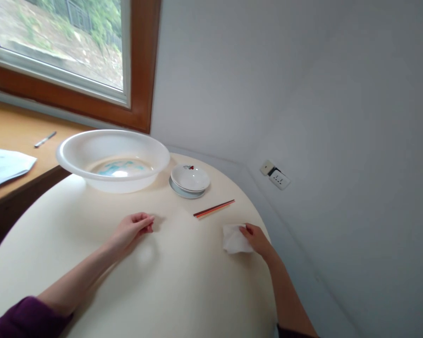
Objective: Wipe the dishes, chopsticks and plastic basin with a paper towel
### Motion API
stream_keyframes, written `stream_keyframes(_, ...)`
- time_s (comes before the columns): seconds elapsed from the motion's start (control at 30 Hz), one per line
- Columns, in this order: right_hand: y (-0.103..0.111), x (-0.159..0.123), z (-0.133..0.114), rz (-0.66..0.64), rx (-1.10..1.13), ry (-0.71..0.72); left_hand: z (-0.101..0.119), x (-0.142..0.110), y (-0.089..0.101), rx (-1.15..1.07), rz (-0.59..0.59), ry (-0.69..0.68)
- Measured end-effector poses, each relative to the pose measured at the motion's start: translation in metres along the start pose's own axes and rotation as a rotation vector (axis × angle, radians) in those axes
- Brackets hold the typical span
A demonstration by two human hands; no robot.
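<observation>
My right hand [255, 238] pinches the edge of a white tissue [234, 240] near the right side of the round table [183, 286]. Its fingers are closed on the upper right part of the sheet. My left hand [136, 226] hovers over the middle of the table, fingers curled in and thumb against them, with nothing showing in it. Between and beyond the hands lie dark red and orange chopsticks [214, 208]. Behind these is a short stack of small white dishes [190, 177], the top one bearing a red motif.
A large translucent plastic basin [137, 180] with blue patches inside stands at the table's back left. On a wooden desk [7, 122] at left lie a pen [45, 140] and papers [7, 164]. Walls border the table behind and right, with a wall socket [279, 179].
</observation>
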State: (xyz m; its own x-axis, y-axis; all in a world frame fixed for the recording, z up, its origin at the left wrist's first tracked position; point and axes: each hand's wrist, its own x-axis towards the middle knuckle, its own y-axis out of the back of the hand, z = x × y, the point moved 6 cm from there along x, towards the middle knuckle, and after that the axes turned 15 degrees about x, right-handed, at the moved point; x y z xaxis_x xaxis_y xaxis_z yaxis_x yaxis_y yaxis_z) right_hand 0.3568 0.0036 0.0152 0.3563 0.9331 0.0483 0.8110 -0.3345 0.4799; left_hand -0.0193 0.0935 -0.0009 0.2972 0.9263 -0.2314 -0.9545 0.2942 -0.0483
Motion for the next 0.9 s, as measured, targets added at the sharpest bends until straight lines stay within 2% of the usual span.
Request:
stream_keyframes(0.13, 0.022, -0.003, 0.03, 0.125, -0.149, -0.061, 0.002, 0.002, 0.006, 0.097, 0.019, -0.087)
stream_keyframes(0.27, 0.037, -0.005, 0.044, 0.276, -0.251, -0.047, 0.006, 0.001, 0.009, 0.198, 0.049, -0.188)
stream_keyframes(0.37, 0.044, -0.003, 0.043, 0.335, -0.296, 0.031, 0.012, -0.007, 0.015, 0.331, 0.133, -0.26)
stream_keyframes(0.47, 0.04, -0.002, 0.026, 0.354, -0.368, 0.213, 0.018, -0.017, 0.023, 0.466, 0.163, -0.322)
stream_keyframes(0.57, 0.022, -0.007, -0.008, 0.32, -0.412, 0.424, 0.026, -0.028, 0.037, 0.629, 0.203, -0.404)
stream_keyframes(0.67, -0.009, -0.021, -0.053, 0.27, -0.43, 0.592, 0.043, -0.04, 0.052, 0.899, 0.235, -0.533)
stream_keyframes(0.73, -0.035, -0.034, -0.084, 0.193, -0.448, 0.689, 0.051, -0.047, 0.053, 1.069, 0.104, -0.6)
stream_keyframes(0.8, -0.067, -0.049, -0.106, 0.028, -0.475, 0.753, 0.049, -0.052, 0.054, 1.228, -0.035, -0.594)
stream_keyframes(0.9, -0.116, -0.068, -0.11, -0.283, -0.511, 0.727, 0.032, -0.058, 0.056, 1.36, -0.171, -0.562)
